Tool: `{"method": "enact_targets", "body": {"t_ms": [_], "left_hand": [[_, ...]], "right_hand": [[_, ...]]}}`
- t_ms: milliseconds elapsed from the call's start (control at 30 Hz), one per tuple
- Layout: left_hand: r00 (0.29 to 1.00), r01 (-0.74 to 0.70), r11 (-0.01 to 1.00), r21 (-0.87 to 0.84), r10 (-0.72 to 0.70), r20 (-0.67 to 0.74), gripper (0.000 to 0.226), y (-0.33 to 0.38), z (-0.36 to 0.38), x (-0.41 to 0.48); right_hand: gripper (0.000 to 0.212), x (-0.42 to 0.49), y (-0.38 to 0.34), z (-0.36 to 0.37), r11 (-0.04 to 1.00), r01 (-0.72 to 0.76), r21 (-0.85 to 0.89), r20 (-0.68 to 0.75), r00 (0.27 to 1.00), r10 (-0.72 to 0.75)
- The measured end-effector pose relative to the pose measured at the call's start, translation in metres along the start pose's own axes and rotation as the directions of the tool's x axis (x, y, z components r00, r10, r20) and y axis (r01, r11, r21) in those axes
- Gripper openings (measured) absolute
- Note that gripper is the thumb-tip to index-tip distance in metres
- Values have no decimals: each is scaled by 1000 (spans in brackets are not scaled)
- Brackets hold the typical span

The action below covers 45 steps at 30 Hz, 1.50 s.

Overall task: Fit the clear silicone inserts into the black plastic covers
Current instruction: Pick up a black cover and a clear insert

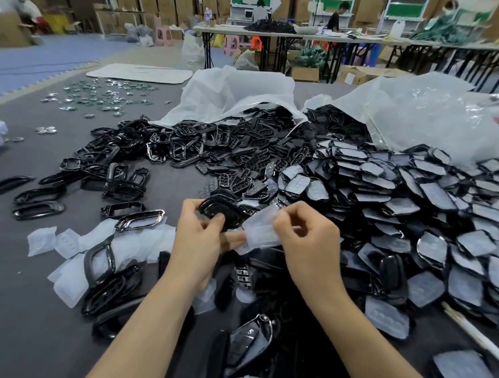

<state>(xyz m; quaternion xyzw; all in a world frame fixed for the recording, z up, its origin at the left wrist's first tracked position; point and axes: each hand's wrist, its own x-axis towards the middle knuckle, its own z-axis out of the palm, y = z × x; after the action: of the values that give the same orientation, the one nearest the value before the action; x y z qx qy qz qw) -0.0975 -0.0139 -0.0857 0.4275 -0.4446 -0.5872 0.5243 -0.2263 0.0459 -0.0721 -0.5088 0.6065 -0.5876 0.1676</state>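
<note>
Warehouse workbench, grey mat [42, 307], heaps of black parts. Frame centre: left hand [199, 238] grips black plastic cover [220, 212]; right hand [303, 240] pinches clear silicone insert [261, 229], touching cover's right edge, long axis slanting toward upper right.

The left hand [199, 238] and the right hand [308, 240] are bare, with slender fingers and smooth knuckles. The left forearm [150, 317] and the right forearm [362, 338] are bare as well, slim and smooth, uncovered all the way to the lower edge of the view; the nails are too small to judge
</note>
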Motion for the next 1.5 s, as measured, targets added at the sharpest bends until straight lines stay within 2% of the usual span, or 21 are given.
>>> {"method": "enact_targets", "body": {"t_ms": [67,167,267,400,533,633,733,833,967,1067,1233,1367,1500], "left_hand": [[1000,-5,1000,2,5,21,14,1,0,-2],[999,-40,998,39,40,-6,15,3,2,-4],[995,-95,990,106,98,-24,17,3,3,-6],[977,-186,943,278,208,-53,24,0,6,-10],[949,-240,918,316,290,-123,26,1,10,-13],[927,-287,905,314,345,-146,29,0,9,-13],[944,-274,918,287,314,-102,28,0,10,-14],[959,-236,934,267,269,-94,24,0,12,-14],[955,-214,920,327,268,-129,21,-2,9,-12],[958,-187,937,295,240,-156,24,-2,8,-11],[991,-77,997,-7,76,-112,32,-2,10,-12],[994,-88,992,-89,82,-73,30,0,12,-14],[994,-71,989,-132,59,-93,28,3,13,-14]], "right_hand": [[21,4,1,-3,995,-72,63,-5,997,72],[20,4,4,-2,994,-105,32,29,994,104],[19,2,4,2,996,-87,8,63,994,86],[13,-1,1,5,992,-82,99,74,994,75],[15,-8,-4,14,991,-20,136,76,997,10],[27,-12,-9,16,957,-74,279,148,988,33],[33,-11,-11,12,922,-142,361,179,980,81],[27,-8,-8,9,897,-195,397,146,978,147],[20,1,-2,-2,921,-187,343,64,982,176],[18,6,1,-8,902,-235,363,71,972,225],[26,10,1,-9,803,-324,501,92,942,323],[29,10,-1,-11,725,-300,620,112,948,297],[21,10,-3,-10,643,-305,703,161,948,274]]}}
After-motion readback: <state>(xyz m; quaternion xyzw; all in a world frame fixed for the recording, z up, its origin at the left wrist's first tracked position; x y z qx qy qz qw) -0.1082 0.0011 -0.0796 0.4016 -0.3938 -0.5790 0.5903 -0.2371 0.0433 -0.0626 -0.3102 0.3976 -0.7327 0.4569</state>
